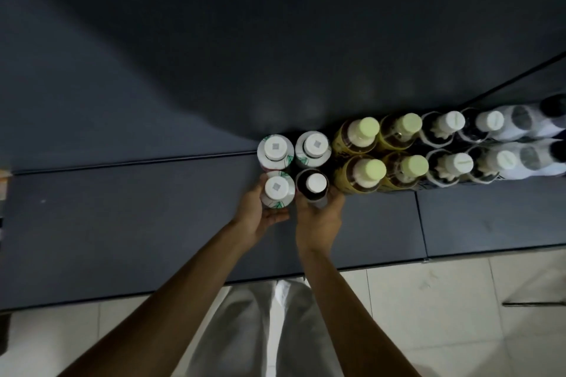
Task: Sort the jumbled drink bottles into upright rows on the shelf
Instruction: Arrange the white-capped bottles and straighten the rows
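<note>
Bottles upright in two rows, left hand (pixel 260 214) fingers gripping white bottle (pixel 277 191), right hand (pixel 318 220) gripping dark bottle (pixel 313 188).

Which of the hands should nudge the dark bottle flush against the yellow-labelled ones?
Right, probably. The right hand already grips the dark bottle and sits beside the front yellow-labelled bottle. The left hand is busy holding the white bottle on the far side.

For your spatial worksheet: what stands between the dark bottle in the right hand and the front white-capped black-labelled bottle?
Head view: two front-row green-capped bottles.
</note>
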